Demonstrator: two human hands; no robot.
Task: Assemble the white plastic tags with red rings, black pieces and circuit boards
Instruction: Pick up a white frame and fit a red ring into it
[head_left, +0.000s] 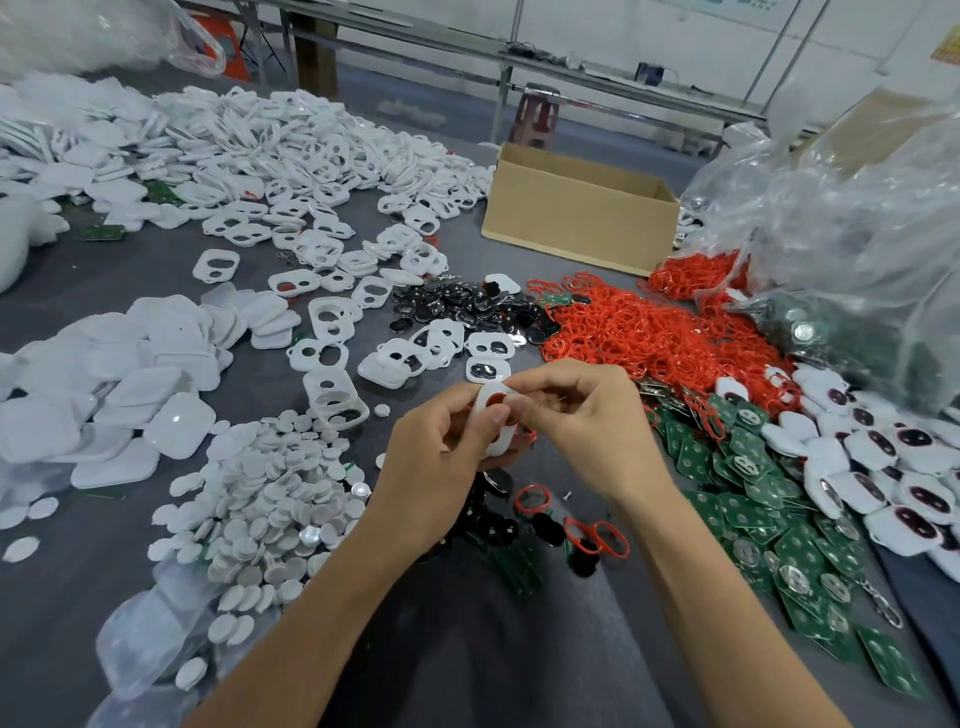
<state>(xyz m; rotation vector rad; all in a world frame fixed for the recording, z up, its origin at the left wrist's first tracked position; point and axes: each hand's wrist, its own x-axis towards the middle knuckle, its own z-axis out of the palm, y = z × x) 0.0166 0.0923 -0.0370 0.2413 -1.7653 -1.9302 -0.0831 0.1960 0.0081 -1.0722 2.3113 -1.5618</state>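
Note:
Both hands meet over the middle of the grey table. My left hand (441, 447) grips a white plastic tag (497, 441) from below and behind. My right hand (576, 410) pinches the tag's upper edge, where a red ring (497, 399) shows in its opening. A heap of loose red rings (639, 332) lies to the right, black pieces (467, 301) behind the hands, green circuit boards (789, 535) at the right. Under my wrists lie two red rings (597, 535) and a few black pieces (498, 525).
White tag shells (291, 150) cover the far left, white back covers (130, 395) the near left, white round discs (270, 499) beside my left forearm. An open cardboard box (576, 218) stands behind. Finished tags (883, 467) and plastic bags (841, 218) fill the right.

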